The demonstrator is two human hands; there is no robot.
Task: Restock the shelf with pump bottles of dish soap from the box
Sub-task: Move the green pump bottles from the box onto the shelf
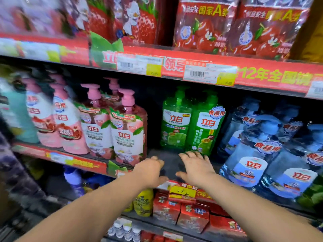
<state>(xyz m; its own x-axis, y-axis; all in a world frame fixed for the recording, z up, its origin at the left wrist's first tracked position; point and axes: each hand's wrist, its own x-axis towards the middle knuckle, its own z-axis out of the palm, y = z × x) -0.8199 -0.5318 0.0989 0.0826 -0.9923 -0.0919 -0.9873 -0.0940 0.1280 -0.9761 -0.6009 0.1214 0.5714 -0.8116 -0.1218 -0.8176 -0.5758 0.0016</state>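
Reaching over the front edge of the middle shelf [167, 163], both hands sit side by side above a bare dark patch of the board. The left hand [150, 172] is palm down at the front edge with fingers loosely bent and holding nothing. The right hand [197, 167] is just beside it, palm down with fingers spread and straight, also holding nothing. Its fingertips lie at the base of the green pump bottles [176, 119]; cannot tell if they touch. Two green pump bottles stand upright side by side, set back toward the rear of the shelf, with the right one slightly further forward. Pink pump bottles [129, 131] stand upright in rows toward the left end of the same shelf, the nearest one at the front edge just left of the left hand. Blue pump bottles [251, 168] crowd the right end, leaning forward, near the right hand but apart from it. A yellow price tag [181, 190] hangs on the shelf's front edge under the right wrist. The upper shelf carries strawberry-print packs [206, 27], with barcode labels [197, 74] on its red front strip. On the lower shelf are red cartons [192, 217] and a yellow pouch [144, 201]. The left part of the view is motion-blurred.
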